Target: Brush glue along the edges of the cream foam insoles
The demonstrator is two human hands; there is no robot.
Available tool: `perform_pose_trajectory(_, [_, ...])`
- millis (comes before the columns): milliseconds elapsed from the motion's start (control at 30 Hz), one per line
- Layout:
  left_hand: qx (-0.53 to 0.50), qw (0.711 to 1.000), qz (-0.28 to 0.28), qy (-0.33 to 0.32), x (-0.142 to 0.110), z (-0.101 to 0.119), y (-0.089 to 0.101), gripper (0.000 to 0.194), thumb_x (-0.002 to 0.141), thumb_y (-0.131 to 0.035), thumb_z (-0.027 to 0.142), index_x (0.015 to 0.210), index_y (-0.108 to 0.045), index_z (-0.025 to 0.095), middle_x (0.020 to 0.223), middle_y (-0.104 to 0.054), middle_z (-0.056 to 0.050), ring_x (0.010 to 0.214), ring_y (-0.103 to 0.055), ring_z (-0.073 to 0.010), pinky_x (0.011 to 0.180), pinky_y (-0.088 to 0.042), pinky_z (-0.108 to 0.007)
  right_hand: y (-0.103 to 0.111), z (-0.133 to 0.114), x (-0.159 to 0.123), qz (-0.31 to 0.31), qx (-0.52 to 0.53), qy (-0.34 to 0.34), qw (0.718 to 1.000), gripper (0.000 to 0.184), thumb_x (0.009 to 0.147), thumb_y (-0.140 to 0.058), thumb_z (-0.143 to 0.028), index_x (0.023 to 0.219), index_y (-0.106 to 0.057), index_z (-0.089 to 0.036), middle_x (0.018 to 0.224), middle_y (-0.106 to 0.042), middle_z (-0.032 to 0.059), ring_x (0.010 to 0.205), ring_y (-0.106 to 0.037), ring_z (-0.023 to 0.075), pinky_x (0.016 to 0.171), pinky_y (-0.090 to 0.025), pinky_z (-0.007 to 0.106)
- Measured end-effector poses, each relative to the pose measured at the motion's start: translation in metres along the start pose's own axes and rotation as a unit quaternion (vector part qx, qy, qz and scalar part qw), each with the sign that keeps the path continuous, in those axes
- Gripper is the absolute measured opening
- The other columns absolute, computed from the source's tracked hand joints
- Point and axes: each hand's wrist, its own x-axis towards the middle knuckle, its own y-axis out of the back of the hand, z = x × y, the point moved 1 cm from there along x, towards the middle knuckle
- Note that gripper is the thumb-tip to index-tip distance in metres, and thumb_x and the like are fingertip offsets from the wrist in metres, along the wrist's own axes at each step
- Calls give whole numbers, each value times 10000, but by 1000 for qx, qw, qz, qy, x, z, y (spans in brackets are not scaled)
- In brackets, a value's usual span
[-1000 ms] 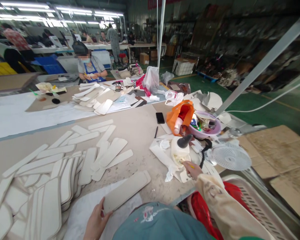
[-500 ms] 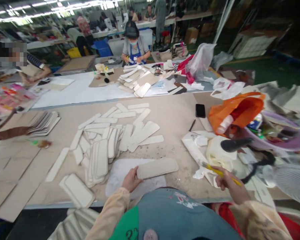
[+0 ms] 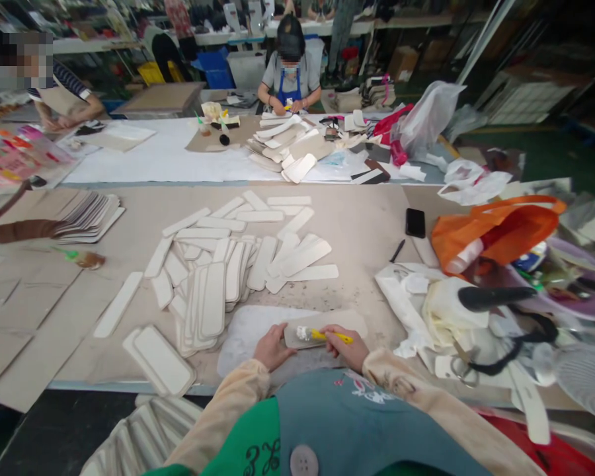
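Note:
Near the table's front edge lies a long beige panel with rounded corners (image 3: pixel 352 322), on a whitish sheet (image 3: pixel 238 337). My left hand (image 3: pixel 274 348) grips the panel's left end between thumb and fingers. My right hand (image 3: pixel 347 346) is closed around a yellow-handled brush (image 3: pixel 318 335). The brush's white-coated tip rests on the panel, close to my left hand. Just beyond, a heap of similar pale panels (image 3: pixel 211 297) lies overlapping, some of them fanned out.
To the right are a white cloth-draped container (image 3: pixel 451 304), an orange bag (image 3: pixel 490 228), a purple basin (image 3: pixel 575 297) and a phone (image 3: pixel 415 223). A stack of panels (image 3: pixel 79 215) and a small green-tipped bottle (image 3: pixel 86 259) stand left. A co-worker (image 3: pixel 290 76) sits across the table.
My right hand has brought the brush leftward from beside the cloth-draped container onto the panel. My left hand still holds the panel's left end. The view has tilted down slightly.

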Motion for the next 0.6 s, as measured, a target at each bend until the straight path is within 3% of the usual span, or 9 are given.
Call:
perform_pose_trajectory(333, [0,1000,-10,-8,0,-3,0,723,678,-714,391,1302,-407,192,1069,-559,-76,1004,-572,-228,847,-465,-344,-35,6,30,-15,-50,-17,999,255,848,-523,-382,957,-667,-203,576,-597,-29,473,-546,99,484,-439,205])
perform_pose_trajectory(467, [10,1000,-12,-11,1,-4,2,700,699,-698,385,1307,-400,208,1079,-555,-76,997,-572,-227,866,-456,-349,-30,7,29,17,-61,-24,998,250,847,-524,-390,932,-674,-209,565,-598,-29,465,-548,100,486,-443,207])
perform_pose_trajectory(600, [27,999,-15,-19,1,-6,2,682,720,-676,393,1311,-396,202,1078,-553,-76,993,-573,-221,878,-448,-334,-11,8,21,71,-66,-37,995,285,848,-507,-410,954,-669,-202,573,-597,-21,469,-547,109,489,-454,217])
